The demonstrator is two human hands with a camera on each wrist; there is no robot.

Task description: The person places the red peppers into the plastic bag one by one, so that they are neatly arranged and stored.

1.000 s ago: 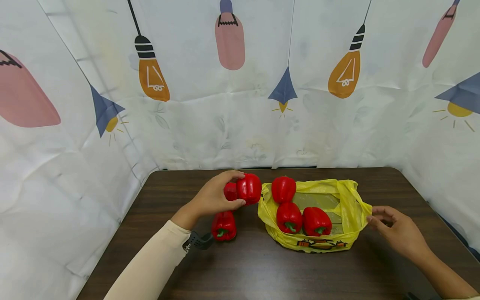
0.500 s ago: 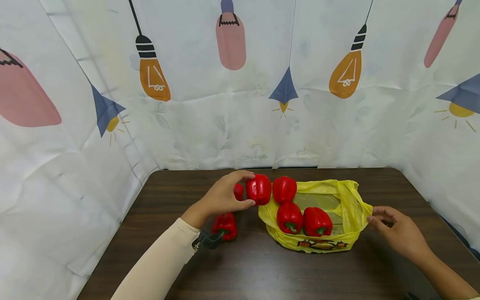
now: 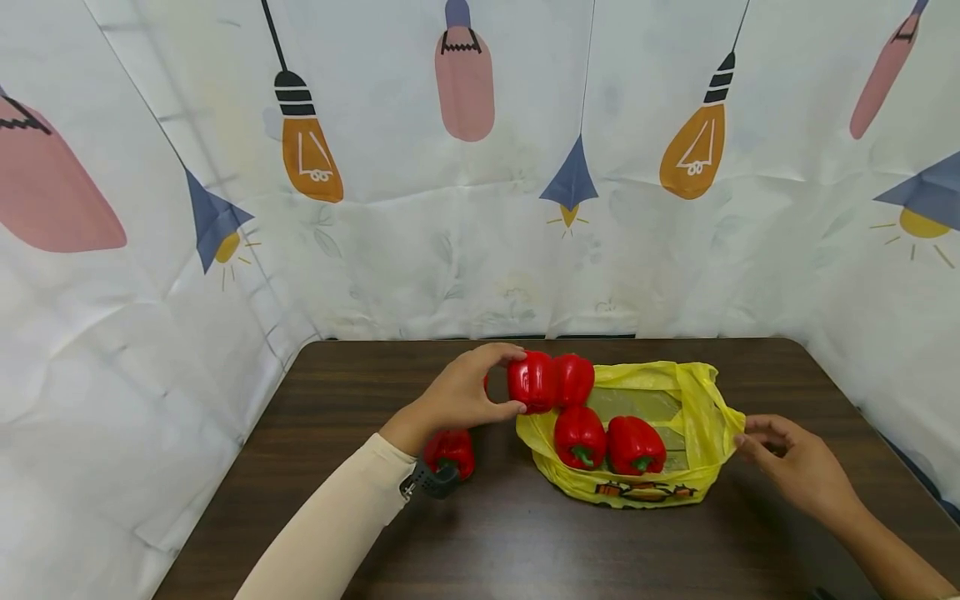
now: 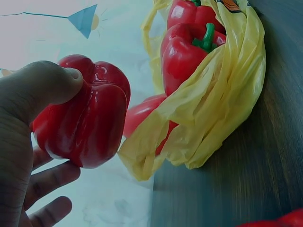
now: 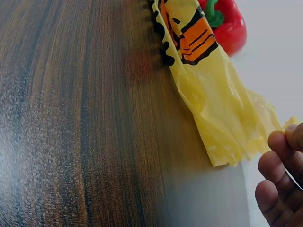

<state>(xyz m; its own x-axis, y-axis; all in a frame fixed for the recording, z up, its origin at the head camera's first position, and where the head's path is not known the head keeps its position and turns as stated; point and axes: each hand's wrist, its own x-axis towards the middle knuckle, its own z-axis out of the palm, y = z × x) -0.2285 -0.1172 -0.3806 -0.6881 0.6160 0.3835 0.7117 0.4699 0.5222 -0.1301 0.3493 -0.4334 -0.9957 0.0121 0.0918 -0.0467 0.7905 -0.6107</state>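
My left hand (image 3: 463,393) grips a red bell pepper (image 3: 532,382) between thumb and fingers, raised at the left rim of a yellow plastic bag (image 3: 693,408). In the left wrist view the held pepper (image 4: 90,118) is beside the bag (image 4: 213,113), its stem not visible. Three red bell peppers (image 3: 580,437) are in the left and front part of the bag. At the bag's right edge my right hand (image 3: 802,462) pinches the plastic; in the right wrist view its fingertips (image 5: 279,139) meet the bag's corner.
Another red bell pepper (image 3: 450,452) lies on the dark wooden table (image 3: 570,550), partly behind the left wrist. A sliver of red shows behind the left hand. Printed white sheeting (image 3: 465,250) stands around the table's back and sides.
The left hand has carried its pepper rightward, from left of the bag to its left rim, where it now overlaps a bagged pepper in view. The right hand keeps its place.
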